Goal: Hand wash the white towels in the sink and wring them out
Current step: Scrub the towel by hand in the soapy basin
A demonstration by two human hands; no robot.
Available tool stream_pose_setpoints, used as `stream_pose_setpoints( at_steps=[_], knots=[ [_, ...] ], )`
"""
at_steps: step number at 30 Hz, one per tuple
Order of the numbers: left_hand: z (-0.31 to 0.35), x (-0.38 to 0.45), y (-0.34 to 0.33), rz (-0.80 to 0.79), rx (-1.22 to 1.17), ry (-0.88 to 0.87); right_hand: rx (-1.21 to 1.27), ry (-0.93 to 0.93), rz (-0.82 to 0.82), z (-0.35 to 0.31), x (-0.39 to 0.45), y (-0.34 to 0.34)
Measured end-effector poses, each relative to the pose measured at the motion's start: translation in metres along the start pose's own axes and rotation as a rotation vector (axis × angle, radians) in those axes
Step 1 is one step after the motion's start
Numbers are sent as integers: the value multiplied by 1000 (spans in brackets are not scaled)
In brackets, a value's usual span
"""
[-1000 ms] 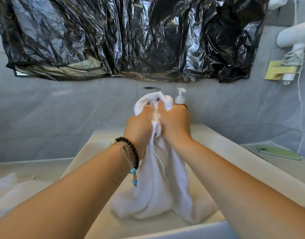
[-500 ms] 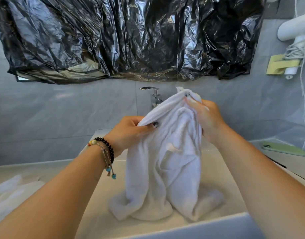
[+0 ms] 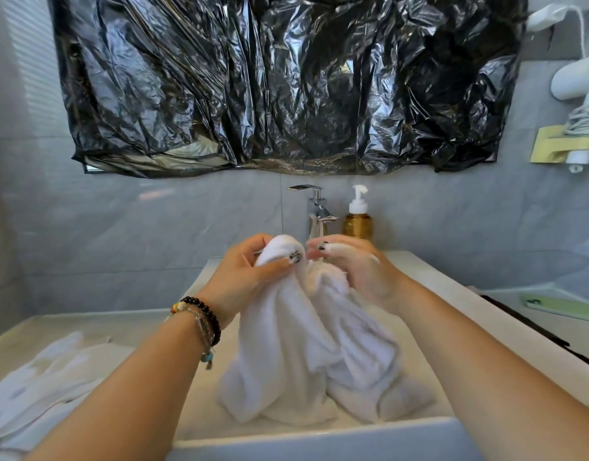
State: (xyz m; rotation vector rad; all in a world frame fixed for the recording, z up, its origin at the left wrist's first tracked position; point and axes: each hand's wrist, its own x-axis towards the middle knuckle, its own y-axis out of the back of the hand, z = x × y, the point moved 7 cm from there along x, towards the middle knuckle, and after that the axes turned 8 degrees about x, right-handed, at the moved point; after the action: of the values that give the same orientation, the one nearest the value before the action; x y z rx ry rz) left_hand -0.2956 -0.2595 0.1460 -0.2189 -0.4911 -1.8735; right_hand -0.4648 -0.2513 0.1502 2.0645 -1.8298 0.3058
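Handling-wise, the soft white terry towel point(image 3: 306, 344) looks soaked, so I'd guess it's heavier than it looks, totally floppy, and a bit slick where it's soapy. Right now its upper end is bunched up in the air over the white rectangular ceramic sink point(image 3: 319, 442) while the lower folds sag into a heap on the basin floor. Both hands are clamped on it: the left hand point(image 3: 249, 274) has its fingers curled round the top bunch, the right hand point(image 3: 353, 271) grips the fold just beside it, knuckles nearly touching. For wringing I'd say grab thick gathered sections well apart along its length, not a loose edge, since thin bits would just slip through. Behind sits the chrome tap point(image 3: 314, 211), with an amber pump soap bottle point(image 3: 358, 217) next to it. More white cloth point(image 3: 43, 387) lies on the pale worktop point(image 3: 13, 337) to the left.
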Motion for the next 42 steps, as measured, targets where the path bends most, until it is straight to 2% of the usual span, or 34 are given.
stream_pose_setpoints(
  at_steps=[3,7,9,12,14,16,22,27,32,34,39,42],
  knots=[
    [4,-1,-7,-77,-51,0,-2,-97,-133,4,-5,-26],
    [-2,2,1,-44,-54,79,-11,-94,-131,-5,-12,-22],
    [-5,2,1,-55,-9,106,38,16,-31,-15,-9,-10],
    [-10,-1,-8,-189,200,137,167,179,224,-29,-8,14],
    [-12,-2,-11,-229,332,143,261,208,363,-32,-10,32],
    [-11,-1,-8,-184,318,149,257,202,409,-31,-9,40],
    [-9,0,0,-97,30,130,-59,123,387,-16,-3,26],
    [-8,-1,-1,-67,47,144,107,153,373,-21,-8,15],
    [-7,1,9,45,55,124,101,112,277,-17,-6,19],
    [-9,2,11,36,138,133,89,159,371,-21,-6,35],
    [-15,-3,-1,-150,398,233,28,295,778,-34,-23,71],
    [-13,-3,7,-81,382,212,-26,312,806,-33,-27,75]
  ],
)
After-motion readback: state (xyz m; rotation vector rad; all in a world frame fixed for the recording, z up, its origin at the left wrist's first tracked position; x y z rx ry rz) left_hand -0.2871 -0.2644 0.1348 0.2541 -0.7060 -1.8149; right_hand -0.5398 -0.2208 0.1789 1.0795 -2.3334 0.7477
